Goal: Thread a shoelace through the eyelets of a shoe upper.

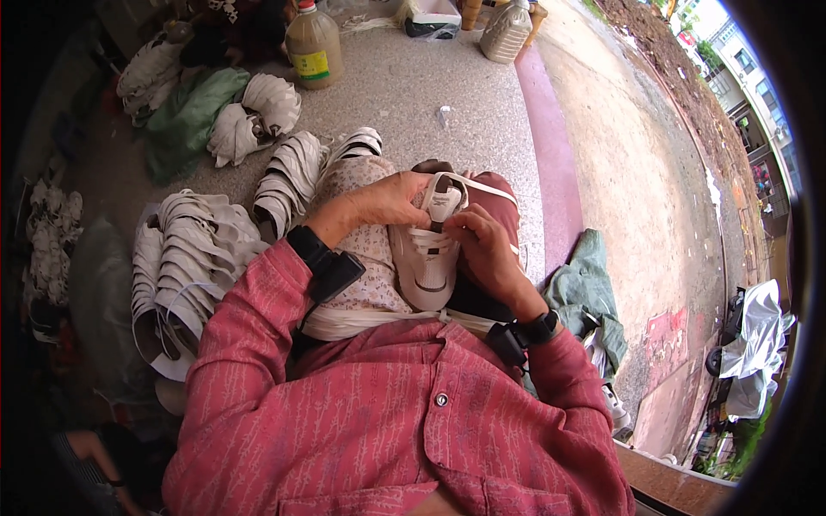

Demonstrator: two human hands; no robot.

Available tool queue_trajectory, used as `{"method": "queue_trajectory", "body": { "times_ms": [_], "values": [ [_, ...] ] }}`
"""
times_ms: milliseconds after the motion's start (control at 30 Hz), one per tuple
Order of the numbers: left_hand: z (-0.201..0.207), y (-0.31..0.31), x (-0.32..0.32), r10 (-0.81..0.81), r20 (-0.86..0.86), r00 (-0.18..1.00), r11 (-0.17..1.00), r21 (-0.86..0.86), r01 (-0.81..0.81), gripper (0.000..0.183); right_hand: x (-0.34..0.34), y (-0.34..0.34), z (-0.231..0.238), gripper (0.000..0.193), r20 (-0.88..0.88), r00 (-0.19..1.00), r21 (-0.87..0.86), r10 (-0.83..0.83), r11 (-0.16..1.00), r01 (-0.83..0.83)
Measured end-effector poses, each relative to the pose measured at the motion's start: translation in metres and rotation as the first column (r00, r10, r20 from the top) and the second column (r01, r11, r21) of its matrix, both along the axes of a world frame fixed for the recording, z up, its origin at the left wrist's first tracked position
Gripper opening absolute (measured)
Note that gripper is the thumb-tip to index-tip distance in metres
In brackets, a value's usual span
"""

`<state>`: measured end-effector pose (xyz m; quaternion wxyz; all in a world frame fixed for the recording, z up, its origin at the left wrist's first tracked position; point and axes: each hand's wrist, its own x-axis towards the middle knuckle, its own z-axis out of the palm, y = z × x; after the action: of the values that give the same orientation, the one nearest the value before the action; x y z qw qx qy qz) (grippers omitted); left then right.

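A pale beige and white sneaker upper (pixel 428 262) rests on my lap, its toe towards me. My left hand (pixel 391 202) is closed on its far left side, near the collar, with the thumb by the tongue (pixel 445 203). On the other side, my right hand (pixel 490 249) pinches close to the eyelets below the tongue. What lies between those fingertips is too small to make out. A white shoelace (pixel 486 187) loops from the collar over to the right, past my right hand. Patterned cloth (pixel 366 258) covers my left leg beside the upper.
Nested stacks of white shoe uppers (pixel 194 258) stand on the left, with further piles (pixel 258 116) beyond. Green sacking (pixel 185 120) lies among them, and more green cloth (pixel 589 284) is at my right. Large plastic jugs (pixel 312 47) stand on the speckled floor (pixel 404 95) ahead.
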<state>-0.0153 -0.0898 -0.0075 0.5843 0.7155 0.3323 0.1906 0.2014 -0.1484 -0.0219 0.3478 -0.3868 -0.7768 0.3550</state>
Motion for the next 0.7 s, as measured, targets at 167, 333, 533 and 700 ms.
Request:
{"method": "queue_trajectory", "body": {
  "times_ms": [167, 333, 533, 700],
  "values": [
    [-0.002, 0.005, -0.004, -0.043, -0.021, 0.999, 0.999, -0.003, 0.043, 0.052, -0.007, -0.008, -0.012, 0.011, 0.152, 0.968, 0.251, -0.200, 0.955, 0.158],
    [0.001, 0.007, -0.004, -0.056, -0.044, 0.997, 0.994, -0.097, 0.051, 0.051, -0.008, -0.013, -0.004, 0.019, -0.036, 0.969, -0.143, -0.243, 0.961, 0.236],
    [-0.016, 0.014, 0.001, -0.011, 0.054, 0.998, 0.995, -0.095, 0.016, 0.041, -0.015, -0.004, -0.010, 0.018, -0.074, 0.975, -0.152, -0.208, 0.969, 0.195],
    [-0.012, 0.015, 0.005, 0.002, 0.039, 0.999, 0.995, -0.104, 0.003, 0.034, -0.018, -0.001, 0.025, 0.019, 0.363, 0.919, 0.307, -0.154, 0.951, 0.038]
  ]
}}
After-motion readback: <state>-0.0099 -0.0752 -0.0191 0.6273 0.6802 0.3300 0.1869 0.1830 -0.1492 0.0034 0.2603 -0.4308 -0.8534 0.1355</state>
